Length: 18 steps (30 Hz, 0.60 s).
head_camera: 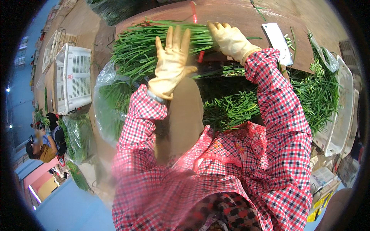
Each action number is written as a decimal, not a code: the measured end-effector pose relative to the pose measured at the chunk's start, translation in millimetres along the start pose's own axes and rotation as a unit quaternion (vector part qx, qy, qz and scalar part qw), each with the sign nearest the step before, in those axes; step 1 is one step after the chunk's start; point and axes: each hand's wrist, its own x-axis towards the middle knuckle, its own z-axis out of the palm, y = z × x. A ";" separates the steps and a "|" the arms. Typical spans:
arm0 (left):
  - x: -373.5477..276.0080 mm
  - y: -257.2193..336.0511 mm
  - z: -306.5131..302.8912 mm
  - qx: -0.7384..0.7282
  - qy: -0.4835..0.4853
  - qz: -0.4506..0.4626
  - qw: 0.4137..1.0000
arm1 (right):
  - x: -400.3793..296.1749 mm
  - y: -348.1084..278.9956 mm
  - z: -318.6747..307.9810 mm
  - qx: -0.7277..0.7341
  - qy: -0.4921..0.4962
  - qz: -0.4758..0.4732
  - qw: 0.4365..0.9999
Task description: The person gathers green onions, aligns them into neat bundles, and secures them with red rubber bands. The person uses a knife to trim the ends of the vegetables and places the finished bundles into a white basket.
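A bundle of long green leafy stalks, likely garlic chives [138, 43], lies across a brown board [231, 11]. My left hand [172, 62], in a cream rubber glove, is spread flat over its near middle, fingers pointing away and thumb out. At the bundle's right end, my gloved right hand [231, 39] has its fingers curled over the stalks; its thumb is hidden. A red strip [201, 56] shows on both sides of the bundle and appears to run beneath it. Right of that hand rests a cleaver [277, 43], with trimmed stem pieces beside its blade.
Loose greens [234, 109] lie below the board, and more fill a white crate [329, 138] at right. A clear plastic bag [107, 98] of greens stands at left, near another white plastic crate [76, 79]. Farther left, a person [47, 150] sits by bagged greens.
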 end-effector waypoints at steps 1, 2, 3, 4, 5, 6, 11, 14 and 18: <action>6.7 -1.2 3.9 0.033 -0.023 0.001 0.999 | -0.4 -0.5 0.0 -0.011 0.003 0.003 1.000; 11.7 -4.5 7.1 0.048 -0.018 0.016 0.999 | -1.0 -1.3 0.2 -0.018 0.014 0.000 1.000; 15.8 -9.1 10.0 0.064 -0.028 0.024 0.997 | -1.7 -1.7 0.6 -0.024 0.029 -0.009 0.999; 20.8 -14.3 13.0 0.073 -0.037 0.037 0.996 | -2.2 -2.3 1.4 -0.036 0.048 -0.017 0.998; 25.3 -20.3 15.5 0.084 -0.049 0.052 0.994 | -2.5 -2.3 2.2 -0.036 0.046 -0.015 0.998; 30.2 -27.0 17.4 0.087 -0.063 0.071 0.992 | -2.8 -2.3 3.4 -0.032 0.053 -0.018 0.998; 66.3 -56.6 17.8 0.018 -0.079 0.112 0.990 | -4.2 -2.0 9.8 -0.046 0.096 -0.005 0.994; 86.7 -63.7 12.9 -0.116 -0.194 0.095 0.970 | -8.6 -5.1 11.6 -0.049 0.088 0.010 0.995; 89.2 -59.1 13.5 -0.107 -0.109 0.141 0.978 | -14.4 -13.4 6.3 -0.044 0.089 0.050 0.994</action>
